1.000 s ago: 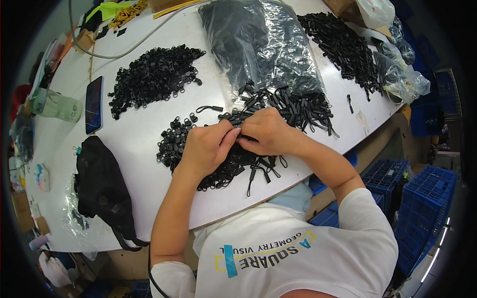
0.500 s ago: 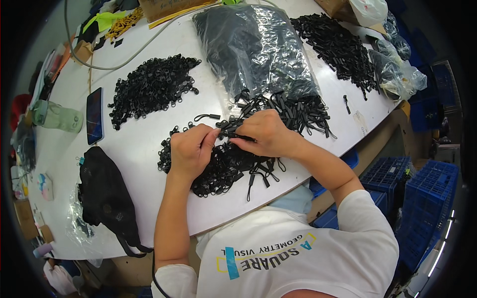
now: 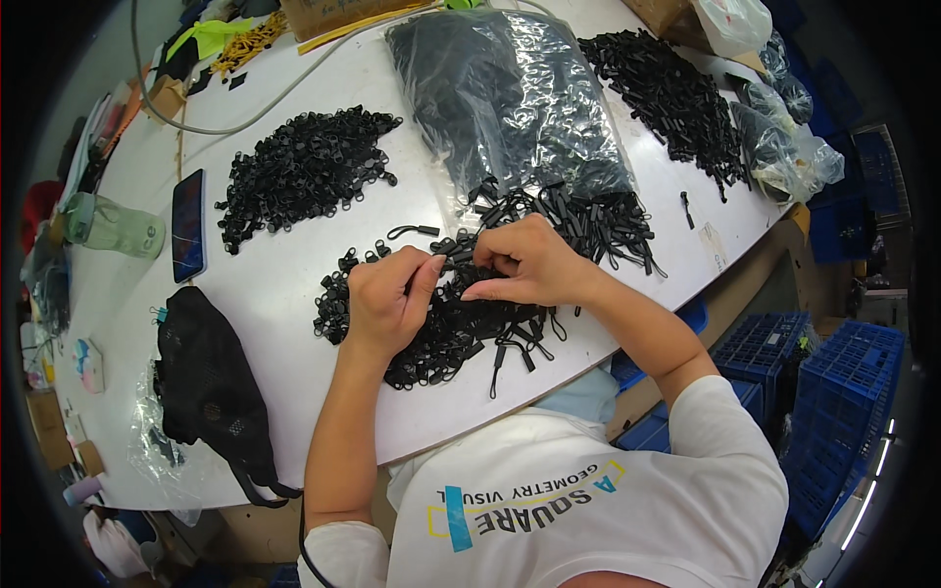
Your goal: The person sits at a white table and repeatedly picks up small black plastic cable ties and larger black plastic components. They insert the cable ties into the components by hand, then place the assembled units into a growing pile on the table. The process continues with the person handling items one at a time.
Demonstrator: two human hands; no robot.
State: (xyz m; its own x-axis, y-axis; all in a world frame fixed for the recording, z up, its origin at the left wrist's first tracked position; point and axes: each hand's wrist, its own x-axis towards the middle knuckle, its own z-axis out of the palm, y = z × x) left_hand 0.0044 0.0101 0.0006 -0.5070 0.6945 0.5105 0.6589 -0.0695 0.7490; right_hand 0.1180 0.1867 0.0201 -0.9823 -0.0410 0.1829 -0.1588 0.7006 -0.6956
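Observation:
My left hand [image 3: 390, 299] is closed in a pinch, thumb against the curled forefinger, over a heap of small black zip pullers [image 3: 421, 348]. What it grips is too dark to make out. My right hand [image 3: 529, 263] is just to its right, fingers bent and thumb apart from the forefinger; no held piece shows between them. Beneath and beyond it spread black cord pulls with loops [image 3: 598, 220], some sticking out toward the table's near edge. A single looped cord pull [image 3: 413, 231] lies just beyond my left hand.
On the white table [image 3: 314, 284] are another black puller heap [image 3: 309, 167], a clear bag of black pieces [image 3: 510, 98] and a dark pile [image 3: 676, 103] at far right. Leftward lie a phone [image 3: 188, 225], green bottle [image 3: 116, 225] and black pouch [image 3: 211, 382]. Blue crates [image 3: 843, 402] stand right.
Half a second ago both hands pinched at a black cord piece between them. Now my right thumb and forefinger have parted, and the hands are slightly further apart.

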